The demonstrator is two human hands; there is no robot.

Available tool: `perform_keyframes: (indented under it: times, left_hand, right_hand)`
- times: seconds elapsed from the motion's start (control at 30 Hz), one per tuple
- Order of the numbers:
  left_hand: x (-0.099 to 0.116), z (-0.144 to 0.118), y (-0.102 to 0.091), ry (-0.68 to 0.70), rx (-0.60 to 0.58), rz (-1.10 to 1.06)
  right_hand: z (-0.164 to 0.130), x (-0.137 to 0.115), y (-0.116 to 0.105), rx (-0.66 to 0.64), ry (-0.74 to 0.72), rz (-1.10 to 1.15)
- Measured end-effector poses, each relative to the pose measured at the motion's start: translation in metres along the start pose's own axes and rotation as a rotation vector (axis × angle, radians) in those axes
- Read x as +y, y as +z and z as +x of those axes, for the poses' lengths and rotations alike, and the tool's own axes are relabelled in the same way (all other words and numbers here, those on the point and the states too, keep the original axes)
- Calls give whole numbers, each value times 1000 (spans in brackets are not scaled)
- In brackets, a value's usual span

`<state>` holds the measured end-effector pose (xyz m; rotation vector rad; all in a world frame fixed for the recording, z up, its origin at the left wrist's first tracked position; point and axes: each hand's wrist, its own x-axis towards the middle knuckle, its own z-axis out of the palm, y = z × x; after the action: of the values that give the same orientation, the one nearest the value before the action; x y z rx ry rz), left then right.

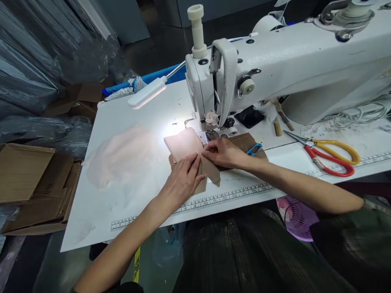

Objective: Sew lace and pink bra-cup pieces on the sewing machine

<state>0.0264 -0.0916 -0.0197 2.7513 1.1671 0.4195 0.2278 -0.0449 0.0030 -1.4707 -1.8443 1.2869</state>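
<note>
A small pink-beige fabric piece (185, 144) lies on the white sewing table (128, 114) under the lamp glare, its right edge by the presser foot (210, 134) of the white sewing machine (275, 65). My left hand (182, 180) lies flat on the fabric's near part, fingers pointing toward the machine. My right hand (222, 152) pinches the fabric's edge close to the foot. A brown cardboard piece (244, 142) lies under my right hand.
Red-and-yellow scissors (328, 154) lie at the right, small blue snips (254, 149) beside my right hand. A pale pink fabric heap (120, 156) sits at the left. A lamp (146, 92) hangs over the table. Cardboard boxes (27, 183) stand left; a purple basket (297, 217) sits below.
</note>
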Motion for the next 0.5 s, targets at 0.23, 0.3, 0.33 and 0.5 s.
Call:
perform_keyframes:
  times: [0.23, 0.3, 0.33, 0.5]
  left_hand:
    - [0, -1, -8, 0, -146, 30]
    - [-1, 1, -9, 17, -177, 25]
    - [-2, 2, -11, 23, -187, 30]
    - [-3, 7, -20, 34, -229, 62]
  right_hand:
    - [-6, 13, 10, 65, -24, 401]
    - [-9, 14, 12, 29, -121, 367]
    - [-11, 14, 12, 49, -158, 310]
    - [-49, 8, -2, 141, -143, 62]
